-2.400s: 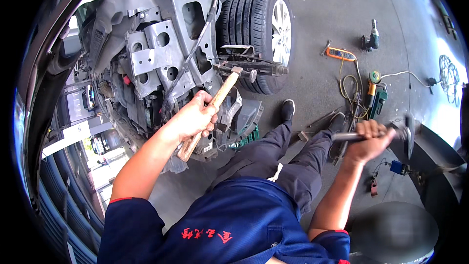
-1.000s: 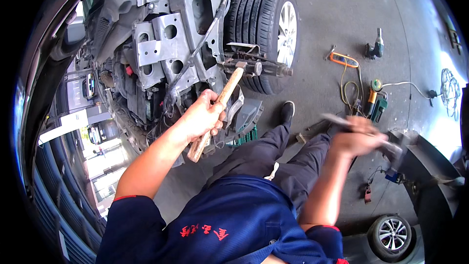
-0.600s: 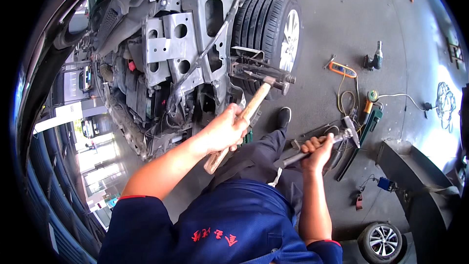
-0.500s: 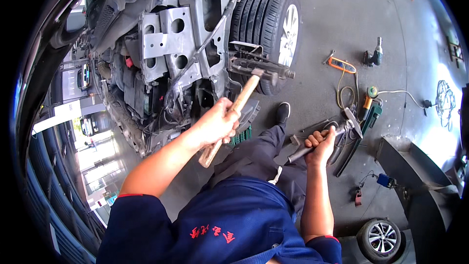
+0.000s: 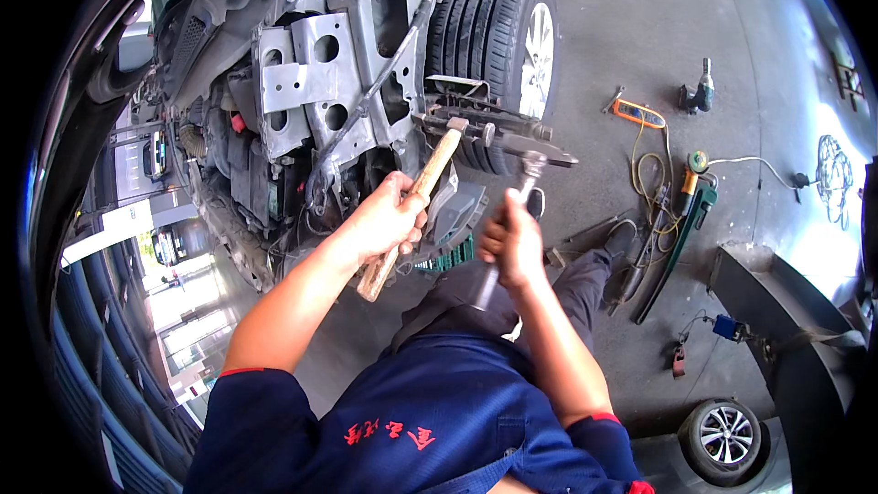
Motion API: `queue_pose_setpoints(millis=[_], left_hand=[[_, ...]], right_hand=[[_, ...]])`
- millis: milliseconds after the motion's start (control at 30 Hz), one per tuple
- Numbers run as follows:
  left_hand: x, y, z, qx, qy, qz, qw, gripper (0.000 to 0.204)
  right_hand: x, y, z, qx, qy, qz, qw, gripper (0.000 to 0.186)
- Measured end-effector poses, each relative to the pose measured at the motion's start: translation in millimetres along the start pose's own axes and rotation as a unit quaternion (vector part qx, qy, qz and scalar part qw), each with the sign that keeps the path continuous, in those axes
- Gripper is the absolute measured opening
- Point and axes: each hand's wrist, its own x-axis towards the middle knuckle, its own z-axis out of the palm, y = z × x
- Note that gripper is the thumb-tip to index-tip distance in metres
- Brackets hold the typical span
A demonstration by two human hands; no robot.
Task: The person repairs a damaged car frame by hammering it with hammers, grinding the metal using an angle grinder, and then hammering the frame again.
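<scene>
A: Here we are, right beside the tyre (image 5: 471, 32)! The left hand (image 5: 389, 220) has its grip clamped around the wooden-handled hammer (image 5: 433, 168), and that head appears to rest at the dark metal assembly (image 5: 514, 123).

B: And on the other side, the right hand (image 5: 514, 242) has its grip wrapped tight round a grey-handled hammer (image 5: 530, 169), its long head just right of the first one's. Touching or slightly apart? Can't tell from this angle.

A: So what makes a clean blow, do you think?

B: Squareness, I'd say! The left wrist should brace the wooden handle firmly, so the head sits flat and doesn't skid. Then the grey-handled hammer ought to land face to face, never on an edge.

A: And those left knuckles?

B: Well down the handle, clear of the head, which looks wise. A glancing hit could jump towards the fingers or the tyre, so short, measured swings seem best.

A: Footing?

B: One shoe (image 5: 621, 239) stands near a long green wrench (image 5: 702, 205); a settled stance would help.
</scene>
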Motion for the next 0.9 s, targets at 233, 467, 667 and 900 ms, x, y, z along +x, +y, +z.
queue_pose_setpoints(millis=[233, 467, 667, 900], left_hand=[[-4.4, -1.9, -3.8, -0.006, -0.003, 0.006, 1.0, 0.026], [2.3, 10.2, 7.0, 0.051, -0.036, 0.032, 0.998, 0.016], [-26.2, -0.9, 24.6, 0.045, -0.079, 0.035, 0.995, 0.022], [-4.7, -15.1, -7.5, 0.055, -0.019, 0.037, 0.998, 0.021]], right_hand=[[-73.2, -142.7, -73.3, 0.097, 0.231, -0.465, 0.849, 0.047], [24.4, 47.1, -62.2, 0.402, -0.16, -0.1, 0.896, 0.048], [-61.4, -20.8, -62.3, 0.068, 0.195, -0.101, 0.973, 0.044], [-46.3, -45.6, -87.1, 0.146, 0.173, -0.125, 0.966, 0.041]])
